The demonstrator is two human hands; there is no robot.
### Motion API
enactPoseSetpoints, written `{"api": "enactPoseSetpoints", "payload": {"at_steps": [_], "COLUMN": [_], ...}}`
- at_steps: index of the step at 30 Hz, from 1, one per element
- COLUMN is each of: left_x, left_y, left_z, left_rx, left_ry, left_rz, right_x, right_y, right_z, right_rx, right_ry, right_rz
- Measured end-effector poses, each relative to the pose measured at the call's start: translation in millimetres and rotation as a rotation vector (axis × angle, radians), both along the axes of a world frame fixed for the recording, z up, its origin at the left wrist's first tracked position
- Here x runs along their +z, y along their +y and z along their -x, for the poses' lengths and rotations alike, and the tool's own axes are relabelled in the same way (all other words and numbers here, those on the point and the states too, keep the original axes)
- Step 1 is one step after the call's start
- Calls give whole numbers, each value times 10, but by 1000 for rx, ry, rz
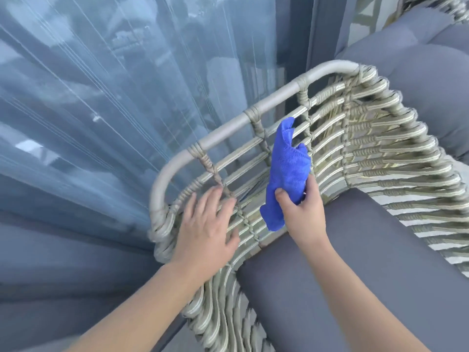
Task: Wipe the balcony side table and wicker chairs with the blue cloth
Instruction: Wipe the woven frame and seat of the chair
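our right hand [302,214] pinches the blue cloth [286,171], thumb and curled fingers clamped on its lower part, holding it upright against the inner weave of the wicker chair [368,138] armrest, just below the grey top rail [228,128]. our left hand [205,232] rests flat on the woven side, fingers straight and slightly apart. the grey seat cushion [355,275] lies just beside both hands; sheer curtains [101,97] hang behind the chair.

Sheer pale curtain [106,102] hangs behind glass beside a dark frame [297,34].
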State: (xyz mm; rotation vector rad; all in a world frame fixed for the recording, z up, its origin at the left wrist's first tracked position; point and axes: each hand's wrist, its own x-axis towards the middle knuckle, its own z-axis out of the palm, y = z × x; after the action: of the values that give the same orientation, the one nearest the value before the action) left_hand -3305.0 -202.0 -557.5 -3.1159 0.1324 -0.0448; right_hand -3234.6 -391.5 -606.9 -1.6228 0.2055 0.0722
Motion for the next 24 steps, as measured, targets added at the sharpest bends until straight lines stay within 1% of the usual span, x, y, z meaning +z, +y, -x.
{"api": "enactPoseSetpoints", "payload": {"at_steps": [4, 8, 10, 12, 15, 17, 19, 21, 24], "left_x": [-144, -104, -145, -195, -246, -221, -188, -186, -195], "left_y": [-160, -252, -300, -349, -408, -470, -527, -558, -583], "left_z": [30, -54, -76, -83, -82, -89, -100, -88, -8], "left_rx": [99, 179, 257, 380, 555, 651, 730, 772, 793], "left_ry": [93, 157, 170, 194, 192, 141, 82, 47, 54], "left_rz": [85, 267, 427, 601, 853, 1043, 1196, 1255, 1257], "right_x": [-10, 15, 31, 18, -16, -45, -88, -116, -152], "right_y": [-64, -190, -339, -514, -755, -870, -901, -820, -637], "right_z": [-188, -531, -761, -1013, -1353, -1523, -1627, -1631, -1511], "right_rx": [40, 6, -49, -120, -205, -202, -140, -86, -61], "right_ry": [-47, -118, -131, -131, -55, 26, 63, 62, 64], "right_rz": [36, 147, 191, 254, 305, 285, 281, 294, 272]}}
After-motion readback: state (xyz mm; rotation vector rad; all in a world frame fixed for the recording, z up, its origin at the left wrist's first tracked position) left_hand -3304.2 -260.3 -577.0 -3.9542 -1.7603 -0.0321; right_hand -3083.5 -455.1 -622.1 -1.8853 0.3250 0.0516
